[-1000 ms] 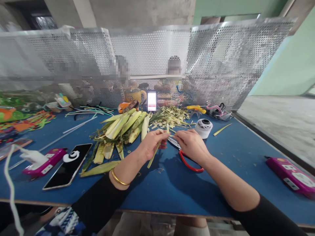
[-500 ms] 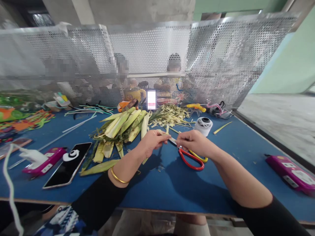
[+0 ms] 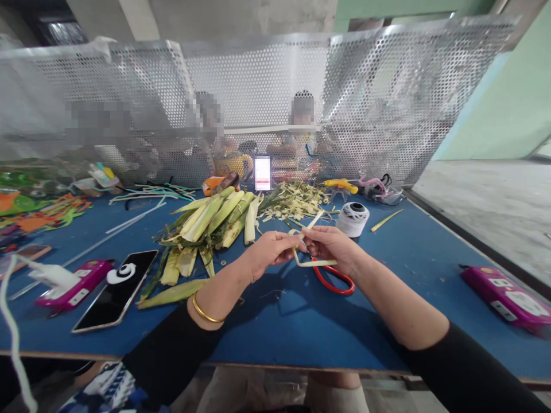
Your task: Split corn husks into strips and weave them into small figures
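A narrow pale corn husk strip [image 3: 316,264] is pinched between my two hands, bent into an angular loop with one end sticking up. My left hand [image 3: 272,251] grips it at its left side with thumb and forefinger. Close by on the right, my right hand [image 3: 333,245] pinches it too, fingers nearly touching those of the left. Red-handled scissors [image 3: 331,282] lie on the table just under my right hand, their blades mostly hidden. Left of my hands is a pile of green-yellow corn husks [image 3: 215,221]. A spool of white thread [image 3: 352,221] stands beyond my right hand.
Husk scraps [image 3: 297,201] are heaped at the back, near a lit phone [image 3: 262,173]. A dark phone [image 3: 116,291] and a purple power strip [image 3: 73,284] lie left; another purple power strip [image 3: 505,298] lies right. A perforated screen [image 3: 258,74] borders the table, with people behind.
My right hand has moved from beside the scissor blades onto the husk strip, which is now bent between both hands. The scissors stay on the table.
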Tool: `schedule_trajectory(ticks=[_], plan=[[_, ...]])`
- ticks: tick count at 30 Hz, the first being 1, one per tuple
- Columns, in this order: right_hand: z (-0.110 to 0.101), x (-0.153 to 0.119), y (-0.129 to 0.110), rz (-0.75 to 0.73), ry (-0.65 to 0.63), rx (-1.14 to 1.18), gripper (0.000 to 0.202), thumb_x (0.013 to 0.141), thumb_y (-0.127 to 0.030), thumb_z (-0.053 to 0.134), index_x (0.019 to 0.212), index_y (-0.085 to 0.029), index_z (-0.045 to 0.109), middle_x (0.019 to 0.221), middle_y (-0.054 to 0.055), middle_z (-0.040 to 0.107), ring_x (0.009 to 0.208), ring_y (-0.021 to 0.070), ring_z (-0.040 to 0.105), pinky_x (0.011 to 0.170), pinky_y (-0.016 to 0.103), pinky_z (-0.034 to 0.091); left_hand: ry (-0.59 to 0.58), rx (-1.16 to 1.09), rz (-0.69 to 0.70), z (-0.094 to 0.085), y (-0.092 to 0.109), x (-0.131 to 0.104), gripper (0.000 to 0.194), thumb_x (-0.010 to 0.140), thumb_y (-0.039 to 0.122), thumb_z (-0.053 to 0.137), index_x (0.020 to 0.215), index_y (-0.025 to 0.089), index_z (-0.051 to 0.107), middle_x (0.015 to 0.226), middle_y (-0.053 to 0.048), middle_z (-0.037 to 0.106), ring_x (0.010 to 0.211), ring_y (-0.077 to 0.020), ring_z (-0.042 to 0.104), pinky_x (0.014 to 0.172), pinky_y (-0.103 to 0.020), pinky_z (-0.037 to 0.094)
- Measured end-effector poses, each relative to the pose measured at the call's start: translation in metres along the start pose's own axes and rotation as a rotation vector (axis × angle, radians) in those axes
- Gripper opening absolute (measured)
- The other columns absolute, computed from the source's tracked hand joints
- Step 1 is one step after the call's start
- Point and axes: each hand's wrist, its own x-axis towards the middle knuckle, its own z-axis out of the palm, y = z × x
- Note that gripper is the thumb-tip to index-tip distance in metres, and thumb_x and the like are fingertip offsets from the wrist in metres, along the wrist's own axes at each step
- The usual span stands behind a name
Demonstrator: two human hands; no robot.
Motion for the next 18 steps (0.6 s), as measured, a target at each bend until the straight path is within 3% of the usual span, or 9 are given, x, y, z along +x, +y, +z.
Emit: schedule_trajectory(ticks=[3,8,13,15,17,18], plan=[[0.001,0.0,0.0,-0.062,0.037,-0.065,0.037,0.055,-0.043,0.083,0.058,-0.016,0.057,0.051,-0.004,0.054,0.045,0.0069,0.043,0.046,0.024,0.031,0.059,0.016,0.013,0.005,-0.002,-0.001,0.037,0.07,0.051,0.071,0.07,0.014,0.07,0.047,0.005,0.04,0.042,-0.0054,0.027,0.044,-0.024,0.013],[0.002,0.003,0.005,-0.24,0.178,-0.168,0.036,0.057,-0.045,0.078,0.055,-0.018,0.054,0.048,-0.004,0.05,0.043,0.0075,0.04,0.045,0.025,0.031,-0.013,0.049,0.01,0.005,0.0,-0.003,0.033,0.068,0.047,0.073,0.066,0.014,0.069,0.043,0.007,0.035,0.042,-0.0054,0.024,0.045,-0.024,0.014],[-0.003,0.002,0.002,-0.322,0.228,-0.508,0.04,0.074,-0.052,0.063,0.054,-0.02,0.051,0.049,-0.002,0.05,0.047,0.0117,0.046,0.05,0.028,0.037,-0.043,0.067,-0.013,0.002,0.001,-0.003,0.03,0.069,0.045,0.072,0.064,0.015,0.067,0.043,0.006,0.035,0.041,-0.0059,0.025,0.044,-0.024,0.014],[-0.006,-0.002,-0.006,-0.395,0.365,-0.769,0.038,0.081,-0.052,0.057,0.061,-0.019,0.057,0.056,0.002,0.056,0.055,0.0156,0.052,0.056,0.03,0.042,-0.03,0.066,-0.022,0.002,0.002,-0.004,0.029,0.07,0.043,0.071,0.065,0.015,0.068,0.043,0.007,0.035,0.041,-0.0057,0.023,0.045,-0.024,0.013],[-0.006,-0.008,-0.013,-0.6,0.513,-0.989,0.03,0.083,-0.046,0.058,0.077,-0.018,0.065,0.076,0.008,0.065,0.073,0.0211,0.06,0.067,0.035,0.046,-0.045,0.068,-0.028,0.002,0.003,-0.005,0.028,0.071,0.042,0.071,0.067,0.014,0.069,0.044,0.007,0.032,0.042,-0.0058,0.022,0.045,-0.024,0.012],[-0.005,-0.01,-0.016,-0.718,0.5,-1.051,0.026,0.083,-0.043,0.059,0.087,-0.018,0.067,0.089,0.011,0.067,0.085,0.0233,0.061,0.075,0.037,0.048,-0.058,0.071,-0.031,0.003,0.004,-0.006,0.028,0.072,0.042,0.07,0.068,0.015,0.069,0.044,0.008,0.031,0.042,-0.006,0.021,0.045,-0.025,0.012]])
